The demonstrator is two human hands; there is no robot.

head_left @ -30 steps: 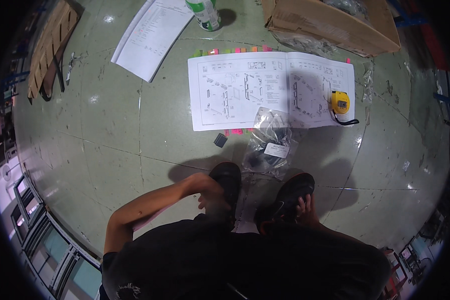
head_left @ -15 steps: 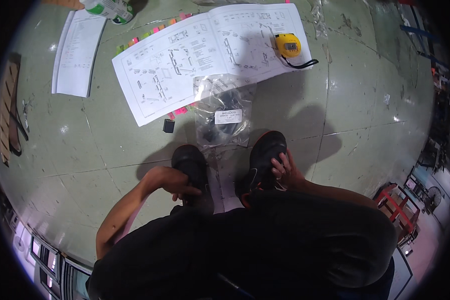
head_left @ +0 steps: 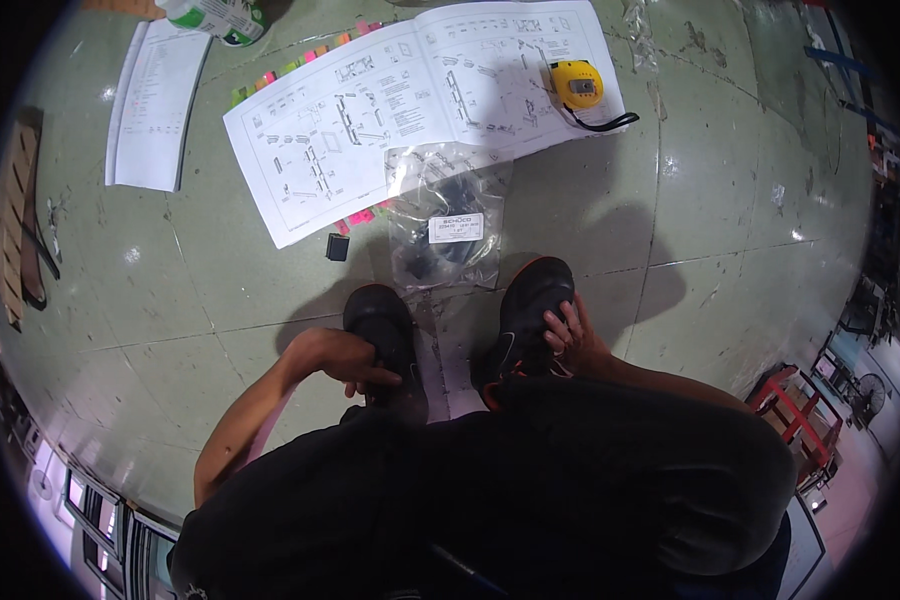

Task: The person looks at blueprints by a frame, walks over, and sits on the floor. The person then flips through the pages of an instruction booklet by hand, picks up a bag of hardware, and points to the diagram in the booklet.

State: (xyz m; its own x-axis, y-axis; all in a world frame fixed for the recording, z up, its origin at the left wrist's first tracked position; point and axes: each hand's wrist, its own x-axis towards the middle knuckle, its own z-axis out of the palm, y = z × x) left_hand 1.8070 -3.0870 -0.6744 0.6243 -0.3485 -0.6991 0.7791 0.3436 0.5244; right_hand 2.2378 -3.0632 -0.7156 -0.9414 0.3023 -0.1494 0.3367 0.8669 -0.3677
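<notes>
My left hand (head_left: 345, 361) rests at the side of my left black shoe (head_left: 379, 312), its index finger stretched across the shoe and the other fingers loosely bent, holding nothing that shows. Against the outer side of my right shoe (head_left: 537, 300) lies my right hand (head_left: 572, 338), fingers extended and apart, with a ring on one. Just ahead of the shoes is a clear plastic bag (head_left: 407, 255) with a white label and dark parts inside. An open manual (head_left: 300, 150) with line drawings and coloured tabs lies beyond, partly under the bag. A yellow tape measure (head_left: 579, 82) sits on its right page.
A small black block (head_left: 337, 247) is on the green floor (head_left: 170, 280), left of the bag. Farther left lie a stack of white sheets (head_left: 155, 110) and a wooden piece (head_left: 17, 220). A white-and-green bottle (head_left: 215, 17) stands at the top left. A red frame (head_left: 798, 410) is at right.
Both hands stay at the shoes. The whole view has shifted very slightly; nothing has been picked up or put down.
</notes>
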